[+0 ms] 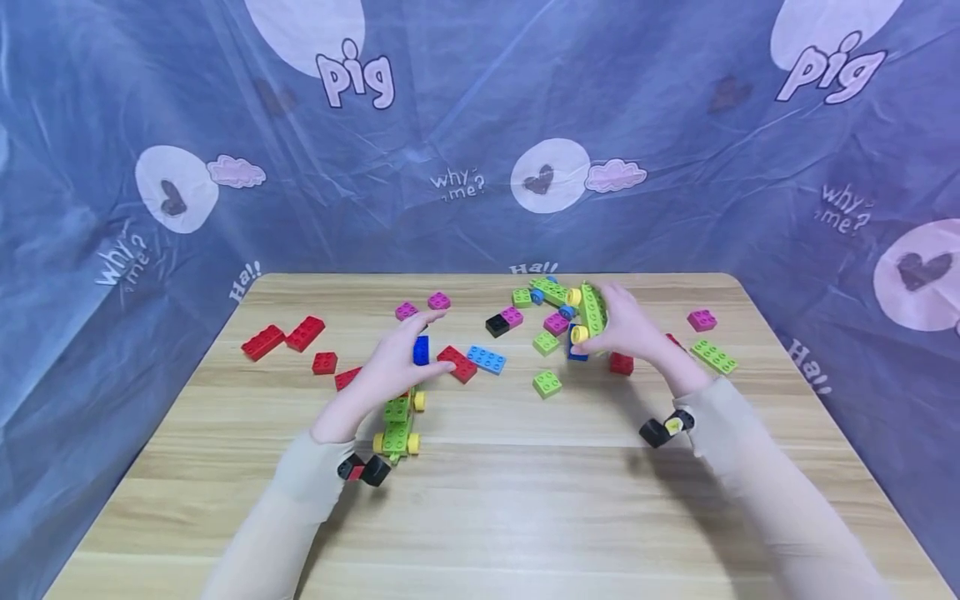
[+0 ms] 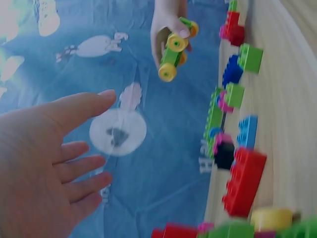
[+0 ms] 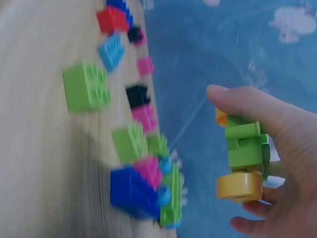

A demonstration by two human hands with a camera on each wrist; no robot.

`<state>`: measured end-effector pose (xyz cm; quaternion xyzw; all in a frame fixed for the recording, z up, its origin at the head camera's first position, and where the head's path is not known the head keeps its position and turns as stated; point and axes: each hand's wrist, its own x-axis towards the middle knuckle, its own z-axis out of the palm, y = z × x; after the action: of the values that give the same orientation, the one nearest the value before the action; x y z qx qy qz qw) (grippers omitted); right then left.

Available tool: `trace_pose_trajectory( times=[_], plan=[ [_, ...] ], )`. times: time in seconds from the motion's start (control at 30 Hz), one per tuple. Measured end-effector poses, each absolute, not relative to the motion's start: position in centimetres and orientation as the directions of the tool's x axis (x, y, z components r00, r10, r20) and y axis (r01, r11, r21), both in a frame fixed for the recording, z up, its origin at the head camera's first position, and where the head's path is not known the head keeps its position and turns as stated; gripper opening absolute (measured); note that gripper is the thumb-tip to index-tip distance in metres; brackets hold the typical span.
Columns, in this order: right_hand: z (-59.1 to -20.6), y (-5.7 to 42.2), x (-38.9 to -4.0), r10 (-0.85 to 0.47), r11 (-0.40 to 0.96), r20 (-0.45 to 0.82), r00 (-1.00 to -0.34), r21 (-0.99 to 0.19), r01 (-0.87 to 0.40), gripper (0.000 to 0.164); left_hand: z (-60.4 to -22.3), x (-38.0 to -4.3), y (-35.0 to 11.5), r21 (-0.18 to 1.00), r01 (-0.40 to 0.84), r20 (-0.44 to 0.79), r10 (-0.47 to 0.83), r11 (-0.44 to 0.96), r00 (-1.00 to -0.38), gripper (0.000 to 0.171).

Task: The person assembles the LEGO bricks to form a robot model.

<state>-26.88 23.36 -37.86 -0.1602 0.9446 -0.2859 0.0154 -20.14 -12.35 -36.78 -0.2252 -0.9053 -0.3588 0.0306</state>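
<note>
My right hand (image 1: 630,323) holds a green toy car base with yellow wheels (image 1: 592,310) in the air, thumb on one side and fingers on the other. In the right wrist view this car base (image 3: 245,151) hangs tilted beside the thumb. Nothing is in my left hand (image 1: 393,362); its fingers and thumb are extended and apart, as the left wrist view shows. Under and beside it stands another green car with yellow wheels (image 1: 396,429), bearing green blocks. A dark blue block (image 1: 422,350) shows between thumb and fingers, below the hand; its far side is hidden.
Red blocks (image 1: 305,333) lie at the left, and a red block (image 1: 457,364) touches a light blue block (image 1: 487,359) mid-table. Green blocks (image 1: 547,383), a black block (image 1: 497,325) and a green base with blue wheels (image 1: 550,291) lie toward the back. A long green block (image 1: 714,356) is at right.
</note>
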Motion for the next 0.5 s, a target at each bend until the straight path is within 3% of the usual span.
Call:
trace_pose_trajectory(
  times=[0.23, 0.5],
  plan=[
    [-37.8, 20.6, -23.9, -0.365, 0.733, 0.083, -0.927, -0.589, -0.341, 0.117, -37.3, -20.1, -9.6, 0.630, 0.432, 0.196, 0.407, 0.646, -0.892, 0.081],
    [-38.6, 17.8, -20.3, -0.410, 0.711, 0.102, -0.906, -0.587, -0.387, 0.117, -38.2, -19.4, -7.3, 0.634, 0.405, 0.078, 0.466, 0.659, -0.881, 0.090]
  ],
)
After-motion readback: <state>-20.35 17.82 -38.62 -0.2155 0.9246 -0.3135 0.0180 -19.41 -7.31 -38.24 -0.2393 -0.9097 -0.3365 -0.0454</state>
